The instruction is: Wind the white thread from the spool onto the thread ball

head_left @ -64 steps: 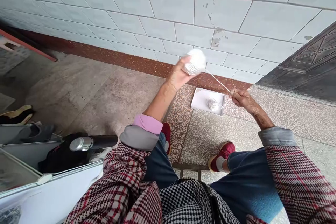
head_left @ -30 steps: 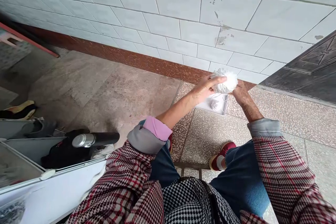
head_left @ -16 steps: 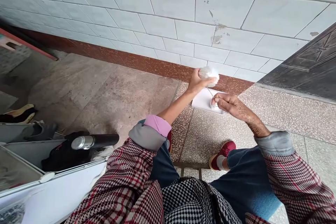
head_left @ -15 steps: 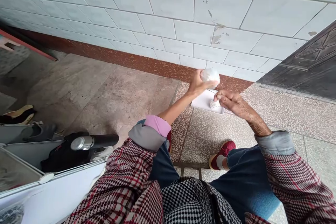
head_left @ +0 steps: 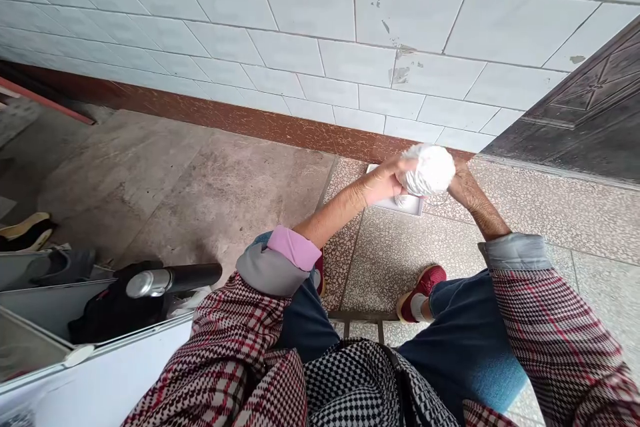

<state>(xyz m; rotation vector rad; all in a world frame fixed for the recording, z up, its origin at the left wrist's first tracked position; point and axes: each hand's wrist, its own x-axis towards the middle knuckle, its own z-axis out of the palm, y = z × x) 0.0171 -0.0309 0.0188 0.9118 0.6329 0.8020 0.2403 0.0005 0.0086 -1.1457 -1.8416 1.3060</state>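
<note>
A large ball of white yarn (head_left: pixel 431 170) is held by my left hand (head_left: pixel 385 180), whose fingers close around its left side. Behind the ball's right edge is my right hand (head_left: pixel 461 181); its fingers are mostly hidden there, so I cannot see what they grip. Below the hands, a shallow white tray (head_left: pixel 415 207) lies on the floor near the wall. In it sits a smaller white bundle of yarn (head_left: pixel 403 201), partly covered by my left hand and the ball.
A tiled wall (head_left: pixel 295 57) with a brown skirting runs across the front, with a dark door (head_left: pixel 595 103) at right. On my left stands a white divided box (head_left: pixel 125 353) containing dark cloth and a black cylinder with a silver cap (head_left: pixel 187 278). My red shoes (head_left: pixel 425 287) rest on the floor.
The yarn ball and my left hand have moved right and slightly down. My right hand, earlier pinched in front of the tray, has gone up and behind the ball. The view shifted slightly.
</note>
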